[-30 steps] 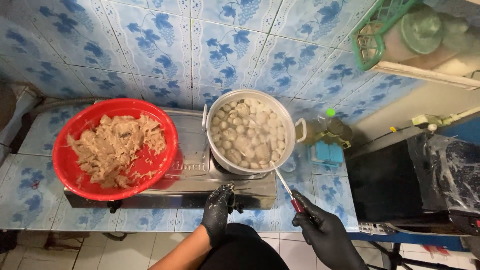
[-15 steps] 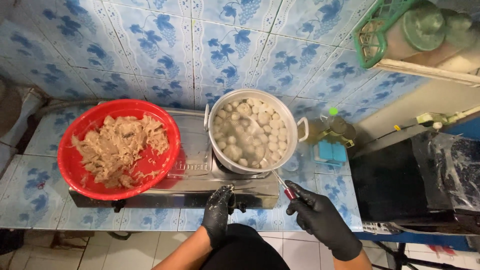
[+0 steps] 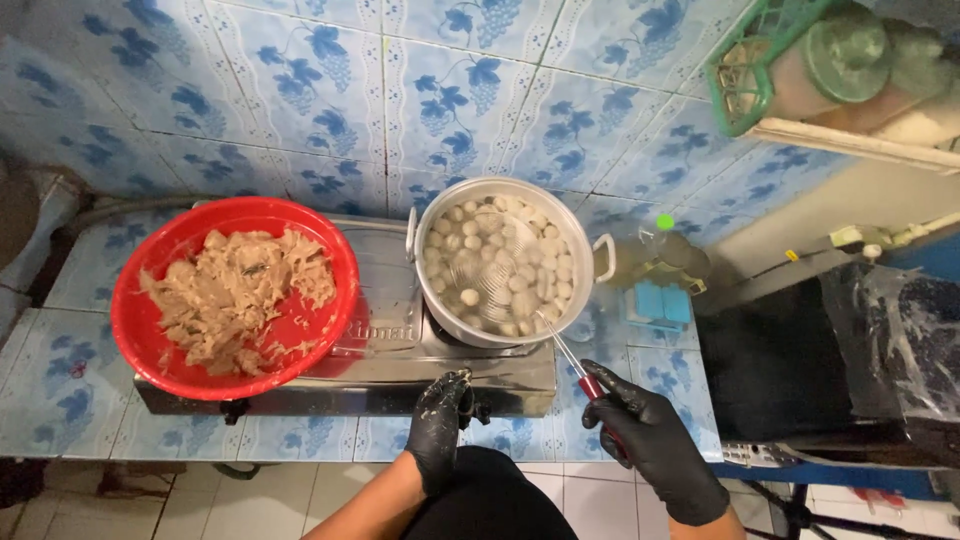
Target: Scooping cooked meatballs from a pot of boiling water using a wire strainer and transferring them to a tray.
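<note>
Two black-gloved hands work at the front edge of a steel gas stove (image 3: 400, 345) set on a blue-patterned tiled counter (image 3: 60, 370); the right hand (image 3: 655, 445) is closed around the red handle of a wire skimmer (image 3: 560, 350), whose thin metal shaft slants up and to the left from the fist into the pot (image 3: 505, 262); the skimmer's far end lies inside the pot among the meatballs (image 3: 480, 250), near the rim closest to the hand. The pot, a silver one with side handles, stands on the stove's right burner, up and to the left of that hand and apart from it (only the skimmer joins the two). The left hand (image 3: 440, 425) sits lower and nearer the middle, its fingers curled at the stove's front, on or just beside a knob; bits of pale paste cling to the glove; whether it truly grips the knob I cannot tell. A red bowl (image 3: 150, 320) heaped with beige minced paste (image 3: 235, 295) rests on the stove's left side, well apart from both hands. Beyond the pot, to its right, stand a bottle with a green cap (image 3: 665, 250) and a small blue box (image 3: 660, 303); a green basket (image 3: 745, 70) hangs high on the tiled wall.
</note>
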